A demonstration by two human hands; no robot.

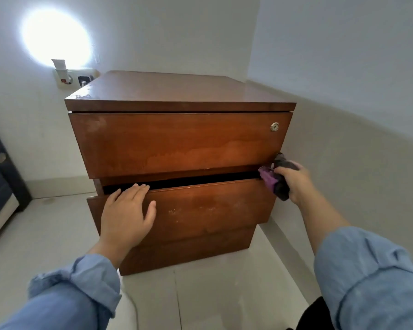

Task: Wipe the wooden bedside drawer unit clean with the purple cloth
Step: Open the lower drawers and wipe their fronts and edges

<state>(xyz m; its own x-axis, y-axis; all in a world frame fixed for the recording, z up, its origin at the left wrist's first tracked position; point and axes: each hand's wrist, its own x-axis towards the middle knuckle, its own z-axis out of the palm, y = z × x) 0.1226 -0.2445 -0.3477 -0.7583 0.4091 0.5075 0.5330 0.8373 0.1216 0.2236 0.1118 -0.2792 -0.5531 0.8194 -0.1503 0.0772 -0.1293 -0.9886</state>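
Note:
The wooden bedside drawer unit [177, 144] stands in a room corner, with three drawer fronts and a small round lock [274, 126] on the top one. Its middle drawer [212, 206] is pulled out a little, leaving a dark gap above its front. My left hand [126, 215] lies flat on that drawer's front, fingertips hooked over the top edge. My right hand [295, 183] grips the bunched purple cloth [273, 178] and presses it against the right end of the gap, at the unit's right front corner.
White walls close in behind and to the right of the unit. A wall socket with a plug [67, 76] sits at the back left under a bright light patch. Dark furniture [0, 177] stands at the far left. The floor [212, 294] is pale tile.

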